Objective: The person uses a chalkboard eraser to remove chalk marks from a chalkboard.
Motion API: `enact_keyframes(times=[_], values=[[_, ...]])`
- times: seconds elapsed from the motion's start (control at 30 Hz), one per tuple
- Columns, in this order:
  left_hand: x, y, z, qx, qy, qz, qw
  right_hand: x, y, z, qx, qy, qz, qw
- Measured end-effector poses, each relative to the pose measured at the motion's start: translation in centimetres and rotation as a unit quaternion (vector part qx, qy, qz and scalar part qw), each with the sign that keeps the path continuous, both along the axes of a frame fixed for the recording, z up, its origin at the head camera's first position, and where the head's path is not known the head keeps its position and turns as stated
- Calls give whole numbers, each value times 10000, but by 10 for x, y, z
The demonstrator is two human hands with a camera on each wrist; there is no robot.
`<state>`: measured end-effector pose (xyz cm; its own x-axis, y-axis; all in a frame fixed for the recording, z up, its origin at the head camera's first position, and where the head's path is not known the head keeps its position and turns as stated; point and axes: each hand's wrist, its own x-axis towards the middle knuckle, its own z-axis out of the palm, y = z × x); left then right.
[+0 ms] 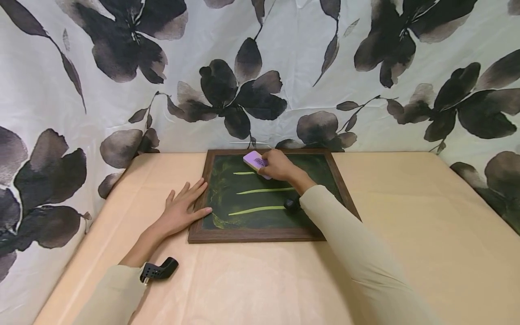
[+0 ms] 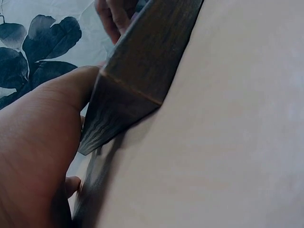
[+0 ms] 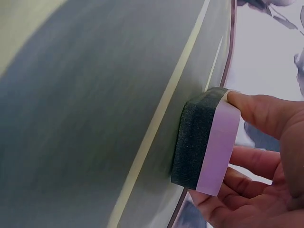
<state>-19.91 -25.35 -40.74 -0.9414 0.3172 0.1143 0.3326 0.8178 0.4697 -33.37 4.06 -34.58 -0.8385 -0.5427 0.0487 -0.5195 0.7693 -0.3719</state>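
A wood-framed chalkboard (image 1: 260,218) lies on the table, marked with three yellow chalk lines. Near its far edge my right hand (image 1: 280,166) grips a purple-backed board eraser (image 1: 255,159) between thumb and fingers. In the right wrist view the eraser's dark foam side (image 3: 194,142) is against the board, over the far chalk line (image 3: 213,64). My left hand (image 1: 180,210) rests on the left side of the frame, fingers spread, thumb reaching over onto the board. The left wrist view shows that hand beside the frame's corner (image 2: 128,90).
A peach-coloured cloth (image 1: 406,216) covers the table around the board. Behind it hangs a white curtain (image 1: 308,54) with dark flowers. Yellowish chalk smears mark the board's left side. A black wrist device (image 1: 159,269) sits at my left cuff.
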Motion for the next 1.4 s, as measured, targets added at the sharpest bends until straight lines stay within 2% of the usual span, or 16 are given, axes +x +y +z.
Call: enact_keyframes(times=[0.13, 0.27, 0.6, 0.77, 1.03, 1.23, 1.4], values=[[0, 0, 0, -6, 1, -11, 10000, 1, -16, 0, 34, 104, 184, 9998], [0, 0, 1, 12, 40, -17, 10000, 3, -28, -1, 27, 33, 240, 9997], [-2, 2, 0, -59, 133, 40, 9999, 7, -46, 0, 20, 51, 386, 9992], [-2, 3, -1, -65, 211, 57, 9997, 10, -51, -2, 6, 119, 625, 9980], [1, 5, -3, -45, 171, -6, 9998, 14, -37, -8, -75, -114, 641, 9978], [2, 4, -2, -32, 91, -32, 9999, 14, -24, -6, 14, 1, 692, 9976], [3, 3, -1, -70, 57, -17, 10000, 10, 0, -7, -35, -20, 529, 9986]])
